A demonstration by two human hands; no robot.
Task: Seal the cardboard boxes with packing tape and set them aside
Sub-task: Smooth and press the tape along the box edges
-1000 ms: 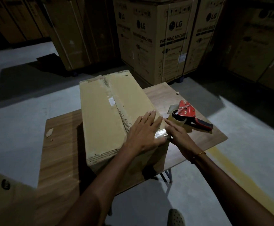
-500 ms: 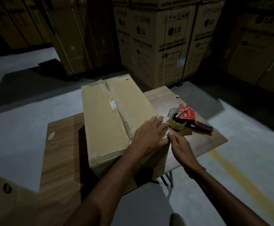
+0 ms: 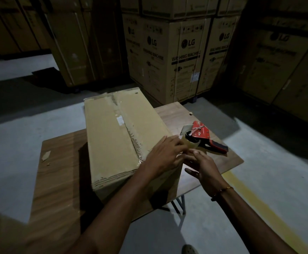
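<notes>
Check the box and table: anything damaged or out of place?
Yes. The cardboard box shows torn paper along its top seam, and its near top edge is frayed. A torn cardboard scrap lies loose on the table.

wooden table (image 3: 61, 182) carries cardboard box (image 3: 116, 142), tape dispenser (image 3: 202, 138), cardboard scrap (image 3: 46, 155).

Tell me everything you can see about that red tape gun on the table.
The tape dispenser lies on its side on the wooden table, just right of the cardboard box. It has a red body, seemingly metal, a red and black handle pointing right, a grey flap at the front, and a roll of clear packing tape mounted on it. No hand grips it; the left hand and right hand work beside it at the box edge.
</notes>
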